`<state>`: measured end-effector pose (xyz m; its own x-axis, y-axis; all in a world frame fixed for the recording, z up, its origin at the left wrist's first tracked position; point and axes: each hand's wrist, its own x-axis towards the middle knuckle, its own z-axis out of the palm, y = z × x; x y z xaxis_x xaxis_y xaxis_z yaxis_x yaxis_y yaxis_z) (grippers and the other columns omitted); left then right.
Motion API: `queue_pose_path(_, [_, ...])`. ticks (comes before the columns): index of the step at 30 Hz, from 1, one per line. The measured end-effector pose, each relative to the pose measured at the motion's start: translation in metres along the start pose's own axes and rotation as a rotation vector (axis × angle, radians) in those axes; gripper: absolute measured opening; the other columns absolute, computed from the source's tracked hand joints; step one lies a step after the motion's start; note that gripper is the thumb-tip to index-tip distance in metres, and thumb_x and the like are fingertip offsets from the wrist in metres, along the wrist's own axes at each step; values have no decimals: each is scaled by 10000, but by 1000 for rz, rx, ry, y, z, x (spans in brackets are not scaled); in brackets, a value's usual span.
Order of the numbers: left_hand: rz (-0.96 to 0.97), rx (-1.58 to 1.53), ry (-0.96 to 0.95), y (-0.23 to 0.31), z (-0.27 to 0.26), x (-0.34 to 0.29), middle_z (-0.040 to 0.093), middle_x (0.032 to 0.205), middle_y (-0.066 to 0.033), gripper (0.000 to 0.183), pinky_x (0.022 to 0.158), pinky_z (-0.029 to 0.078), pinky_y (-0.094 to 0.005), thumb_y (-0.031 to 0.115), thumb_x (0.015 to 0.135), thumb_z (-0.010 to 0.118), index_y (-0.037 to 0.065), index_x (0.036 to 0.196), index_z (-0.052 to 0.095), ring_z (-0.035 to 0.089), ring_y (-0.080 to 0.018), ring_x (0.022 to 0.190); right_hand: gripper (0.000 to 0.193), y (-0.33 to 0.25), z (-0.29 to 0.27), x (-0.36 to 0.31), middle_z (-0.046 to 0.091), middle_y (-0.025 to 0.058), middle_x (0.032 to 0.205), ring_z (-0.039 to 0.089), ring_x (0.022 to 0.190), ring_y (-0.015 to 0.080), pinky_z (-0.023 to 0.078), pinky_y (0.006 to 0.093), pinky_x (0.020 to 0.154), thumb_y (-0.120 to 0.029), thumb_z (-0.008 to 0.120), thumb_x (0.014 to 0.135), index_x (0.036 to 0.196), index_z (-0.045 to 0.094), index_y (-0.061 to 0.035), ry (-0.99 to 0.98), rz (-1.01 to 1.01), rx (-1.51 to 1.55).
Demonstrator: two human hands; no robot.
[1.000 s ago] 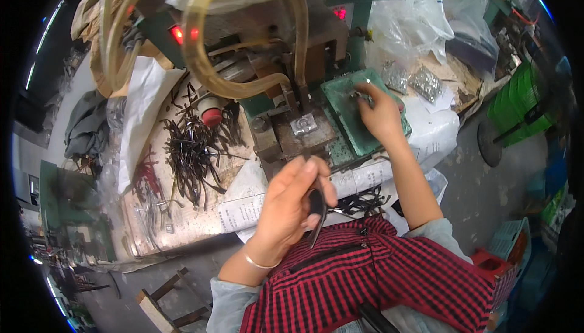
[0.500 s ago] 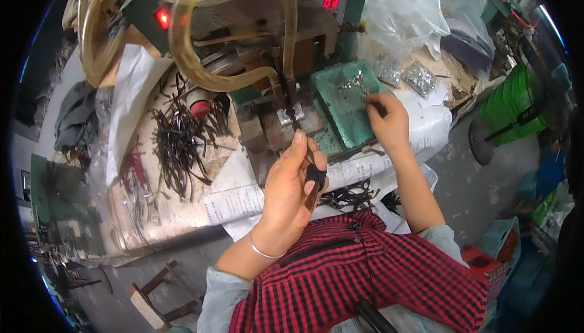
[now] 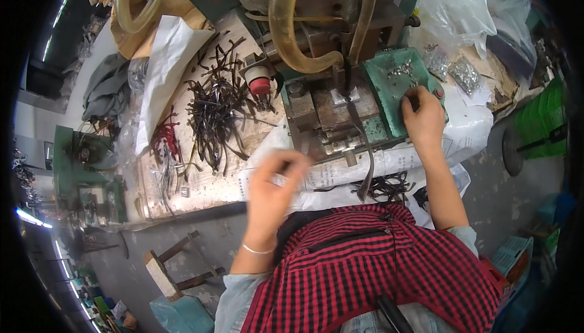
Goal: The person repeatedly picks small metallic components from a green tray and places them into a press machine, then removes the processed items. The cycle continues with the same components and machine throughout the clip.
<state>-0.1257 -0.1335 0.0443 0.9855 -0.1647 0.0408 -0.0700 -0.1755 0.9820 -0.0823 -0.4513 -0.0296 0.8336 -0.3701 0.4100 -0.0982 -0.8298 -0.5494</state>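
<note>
A dark strap (image 3: pixel 367 166) runs from the small metal block (image 3: pixel 345 96) under the machine head down over the table's front edge, held by neither hand. My left hand (image 3: pixel 271 193) is to the left of the strap, above the front of the table. Motion smears its fingertips, and I make out nothing in it. Over the near right part of the green tray (image 3: pixel 389 105) is my right hand (image 3: pixel 424 120), thumb and fingers pinched together. Whatever it holds is too small to see. Small shiny metal pieces (image 3: pixel 403 70) lie towards the tray's back.
A heap of dark straps (image 3: pixel 216 114) spreads across the table's left side, near a red push button (image 3: pixel 260 86). Thick yellowish hoses (image 3: pixel 281 29) arch over the machine. Bags of metal pieces (image 3: pixel 465 76) lie at the right. A wooden stool (image 3: pixel 163 275) stands lower left.
My left hand has let go of the strap and moved left; the strap now hangs from the machine. My right hand stays at the tray. The whole view has shifted.
</note>
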Motion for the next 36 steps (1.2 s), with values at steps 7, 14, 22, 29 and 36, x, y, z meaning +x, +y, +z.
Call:
queue_pose_path(7, [357, 1127, 307, -36, -71, 99, 673, 1001, -96, 126, 823, 498, -423, 56, 830, 740, 91, 951, 749, 628, -315, 933, 145, -1, -4, 8, 727, 146, 961, 695, 915, 324, 533, 404, 823, -78, 706, 921, 1056, 737, -33, 156, -113, 123])
queue_pose_path(14, [462, 1083, 328, -127, -71, 102, 716, 1207, -81, 220, 929, 495, -432, 36, 816, 742, 112, 1022, 760, 639, -331, 1054, 101, 18, -29, -28, 733, 113, 952, 672, 887, 314, 516, 404, 834, -44, 716, 881, 977, 747, -34, 237, -25, 72])
queue_pose_path(22, [-10, -265, 382, -96, -71, 118, 768, 977, -114, 336, 655, 525, -222, 87, 1030, 649, -4, 1347, 585, 702, -143, 744, 140, -53, -47, -9, 738, 116, 934, 694, 899, 294, 530, 384, 842, 12, 720, 856, 987, 755, -23, 144, -250, 484])
queue_pose_path(29, [-56, -59, 403, -132, -58, 101, 753, 864, -73, 186, 582, 483, -209, 140, 1018, 701, -32, 1087, 699, 655, -90, 655, 197, -119, -16, 12, 747, 74, 1029, 689, 1007, 160, 516, 302, 895, 24, 724, 886, 1080, 690, 7, -16, -96, 883])
queue_pose_path(36, [420, -114, 585, -16, -23, 74, 684, 918, -80, 89, 532, 457, -209, 24, 1003, 686, -41, 947, 662, 564, -78, 627, 360, -121, -3, 5, 743, 92, 1071, 709, 998, 141, 527, 278, 898, 28, 731, 894, 1231, 602, 24, -42, 69, 1159])
